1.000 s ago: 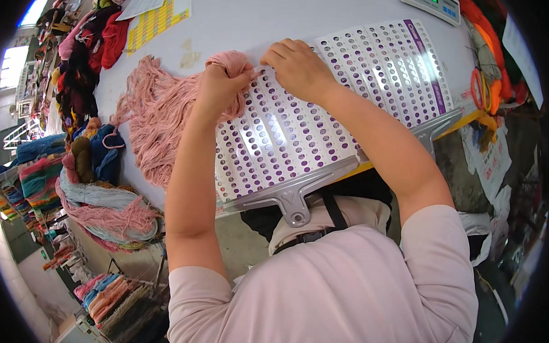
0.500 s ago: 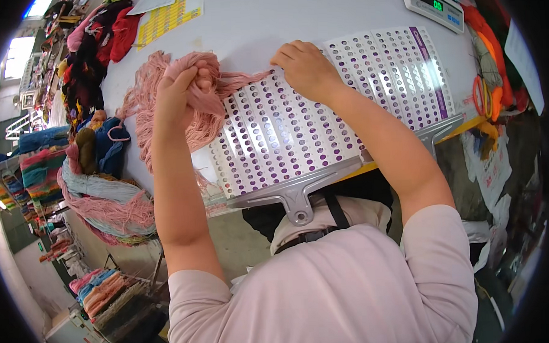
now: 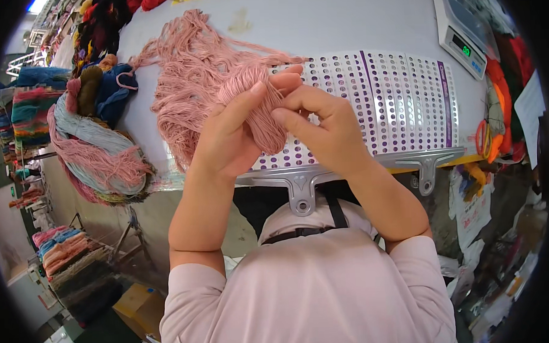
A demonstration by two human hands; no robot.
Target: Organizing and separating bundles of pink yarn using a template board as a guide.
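A folded skein of pink yarn (image 3: pixel 265 120) rests in my left hand (image 3: pixel 228 140), whose thumb lies over it and whose fingers curve behind. At its right edge, my right hand (image 3: pixel 333 127) has its thumb and forefinger pinched against the yarn; the exact strand between them is too small to make out. Behind and to the left, a larger spread of loose pink yarn (image 3: pixel 183 72) covers the table. A thin tail of it reaches right, to the top edge of the sheets of round stickers (image 3: pixel 399 100), partly hidden under my hands.
Grey clip hangers (image 3: pixel 300 186) lie along the table's near edge. A digital scale (image 3: pixel 461 41) stands at the far right, near orange-handled scissors (image 3: pixel 482 139). Dark and red yarn bundles sit at the far left, and a pale blue and pink hank (image 3: pixel 95 147) hangs off the left edge.
My right hand has come back from the stretched pink strand to the folded skein. My left hand has turned and moved right and nearer with the skein. The whole view has shifted.
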